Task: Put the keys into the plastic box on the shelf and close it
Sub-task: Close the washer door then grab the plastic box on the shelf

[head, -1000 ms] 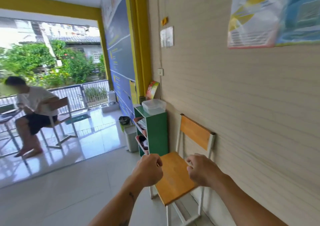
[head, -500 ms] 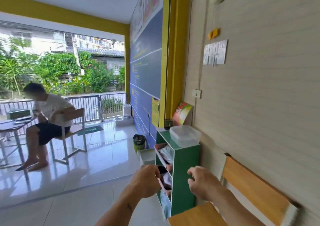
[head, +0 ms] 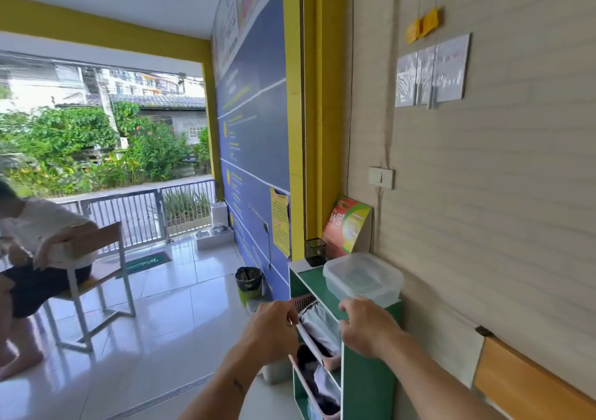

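A clear plastic box (head: 362, 279) with its lid on stands on top of a narrow green shelf (head: 371, 384) against the wall. My left hand (head: 272, 329) is a closed fist in front of the shelf's upper compartment. A small metal glint, the keys (head: 291, 321), shows at its thumb, and the rest is hidden in the fist. My right hand (head: 367, 326) hovers with fingers curled just below the box's near edge, over the shelf's front corner, and nothing shows in it.
A black pen cup (head: 315, 248) and a red-green card (head: 346, 226) stand behind the box. Pink baskets (head: 311, 384) of cloth fill the shelf. A wooden chair (head: 522, 384) is at the right. Beyond are a bin (head: 248, 282) and a seated person (head: 42, 245).
I have walked past the wooden chair up to the green shelf, so the box is now close. Both hands have risen to the shelf's top edge, still closed.
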`<control>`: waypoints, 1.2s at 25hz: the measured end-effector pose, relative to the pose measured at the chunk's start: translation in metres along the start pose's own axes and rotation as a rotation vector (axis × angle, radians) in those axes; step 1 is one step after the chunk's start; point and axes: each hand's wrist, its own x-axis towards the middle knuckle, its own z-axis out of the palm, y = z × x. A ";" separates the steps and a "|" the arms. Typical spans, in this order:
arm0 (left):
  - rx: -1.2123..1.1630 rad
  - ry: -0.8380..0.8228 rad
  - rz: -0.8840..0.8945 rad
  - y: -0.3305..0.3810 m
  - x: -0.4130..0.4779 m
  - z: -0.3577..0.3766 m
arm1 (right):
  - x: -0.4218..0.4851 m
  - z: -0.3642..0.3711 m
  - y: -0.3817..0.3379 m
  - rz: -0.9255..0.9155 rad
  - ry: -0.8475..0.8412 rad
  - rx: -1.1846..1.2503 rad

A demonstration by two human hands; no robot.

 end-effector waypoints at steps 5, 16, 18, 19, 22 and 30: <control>-0.057 -0.026 -0.023 -0.017 0.110 0.018 | 0.108 -0.005 0.006 0.000 0.000 -0.048; -0.256 -0.187 0.087 -0.074 0.323 0.103 | 0.283 0.046 0.031 0.154 -0.059 -0.191; -0.270 -0.236 0.112 -0.088 0.361 0.120 | 0.308 0.057 0.036 0.223 -0.080 -0.210; -0.278 -0.264 0.120 -0.094 0.379 0.128 | 0.321 0.063 0.038 0.263 -0.090 -0.217; -0.275 -0.363 0.153 -0.104 0.418 0.151 | 0.349 0.077 0.044 0.363 -0.093 -0.222; -0.228 -0.544 0.222 -0.117 0.471 0.202 | 0.368 0.109 0.056 0.469 -0.035 -0.240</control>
